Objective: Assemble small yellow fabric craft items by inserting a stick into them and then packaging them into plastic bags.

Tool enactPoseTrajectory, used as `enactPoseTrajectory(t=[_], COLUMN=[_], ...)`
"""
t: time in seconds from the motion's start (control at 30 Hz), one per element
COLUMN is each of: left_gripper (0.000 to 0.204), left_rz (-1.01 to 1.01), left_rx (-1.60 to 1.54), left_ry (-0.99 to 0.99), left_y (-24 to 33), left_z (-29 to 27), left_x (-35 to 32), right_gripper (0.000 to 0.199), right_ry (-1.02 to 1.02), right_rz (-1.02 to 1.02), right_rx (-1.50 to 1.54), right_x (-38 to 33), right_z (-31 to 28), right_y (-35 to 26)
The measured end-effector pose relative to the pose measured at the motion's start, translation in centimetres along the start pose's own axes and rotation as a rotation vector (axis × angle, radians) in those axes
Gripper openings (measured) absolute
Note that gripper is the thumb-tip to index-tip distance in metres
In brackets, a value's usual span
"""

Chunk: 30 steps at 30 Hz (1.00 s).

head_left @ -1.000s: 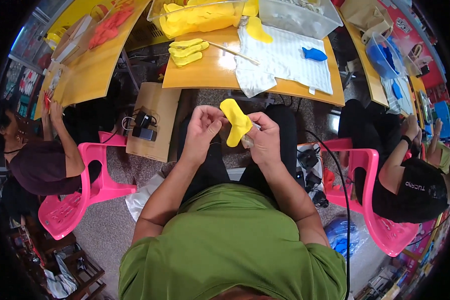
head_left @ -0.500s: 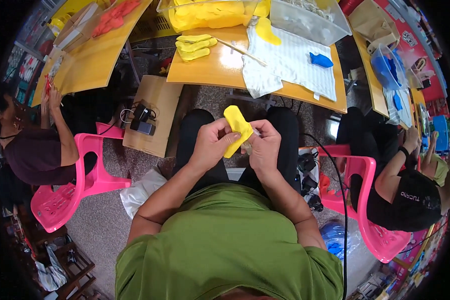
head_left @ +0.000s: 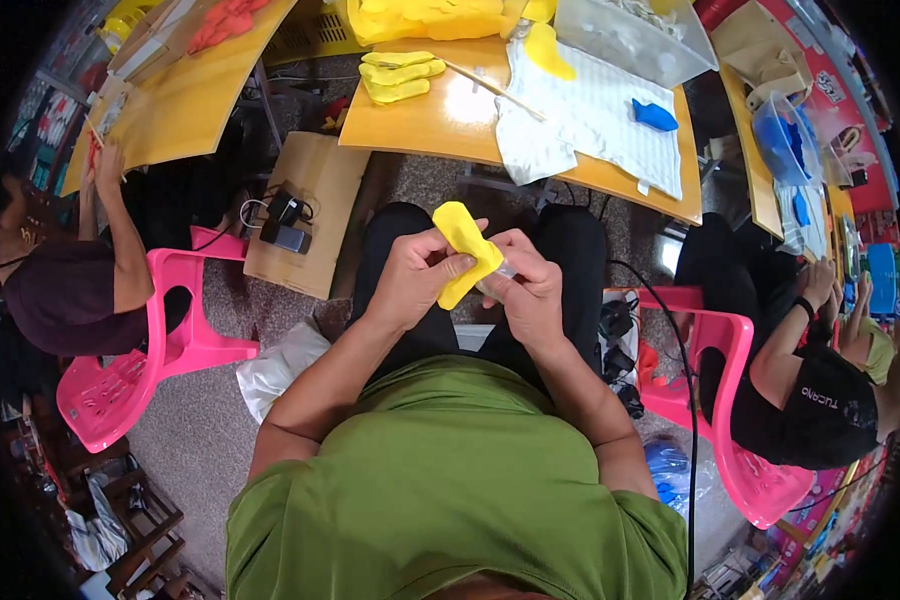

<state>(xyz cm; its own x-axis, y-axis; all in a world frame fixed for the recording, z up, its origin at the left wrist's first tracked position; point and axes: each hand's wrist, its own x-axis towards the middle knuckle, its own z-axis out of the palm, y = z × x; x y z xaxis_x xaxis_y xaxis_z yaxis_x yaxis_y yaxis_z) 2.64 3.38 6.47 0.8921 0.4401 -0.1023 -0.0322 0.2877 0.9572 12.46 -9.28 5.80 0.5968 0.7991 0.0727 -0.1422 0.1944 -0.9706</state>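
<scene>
Above my lap, a yellow soft-looking curved piece [head_left: 462, 250] is held upright and slightly tilted. My left hand [head_left: 410, 277] pinches its left side between thumb and fingers. At its right edge my right hand [head_left: 528, 288] is closed on a small crumpled, translucent whitish piece [head_left: 496, 285], pressed against the yellow piece. Whether that whitish piece goes into the yellow one is hidden by my fingers. On the table ahead lies a stack of similar yellow pieces [head_left: 400, 78], with a thin wooden stick [head_left: 495, 92] beside it.
A white striped cloth [head_left: 610, 130] on the wooden table [head_left: 420, 135] bears a yellow curved piece [head_left: 548, 52] and a blue fish-shaped piece [head_left: 655, 114]. Bins of yellow pieces [head_left: 430, 18] and whitish material [head_left: 635, 40] stand behind. People sit on pink chairs [head_left: 155, 350] at both sides.
The yellow piece and both hands have shifted slightly left and up in view. My right fingers have changed their grip at its right edge. The table appears slightly higher in view.
</scene>
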Motion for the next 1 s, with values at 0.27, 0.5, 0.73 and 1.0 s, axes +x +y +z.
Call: enactPoseTrajectory(t=[0.27, 0.5, 0.73, 1.0], left_gripper=[0.047, 0.058, 0.034, 0.015], left_rz=[-0.077, 0.116, 0.401, 0.238], left_rx=[-0.017, 0.304, 0.751, 0.590], left_ry=[-0.038, 0.260, 0.193, 0.087], left_y=[-0.3, -2.2, 0.0, -0.8], left_z=[0.0, 0.4, 2.2, 0.8], left_x=[-0.5, -1.3, -2.4, -1.8], right_gripper=[0.029, 0.014, 0.016, 0.014], right_ry=[0.095, 0.106, 0.241, 0.030], right_rz=[0.143, 0.166, -0.188, 0.115], right_rx=[0.135, 0.007, -0.405, -0.196], right_x=[0.6, 0.1, 0.0, -0.5], right_z=[0.0, -0.7, 0.0, -0.4], right_y=[0.0, 1.4, 1.6, -1.8])
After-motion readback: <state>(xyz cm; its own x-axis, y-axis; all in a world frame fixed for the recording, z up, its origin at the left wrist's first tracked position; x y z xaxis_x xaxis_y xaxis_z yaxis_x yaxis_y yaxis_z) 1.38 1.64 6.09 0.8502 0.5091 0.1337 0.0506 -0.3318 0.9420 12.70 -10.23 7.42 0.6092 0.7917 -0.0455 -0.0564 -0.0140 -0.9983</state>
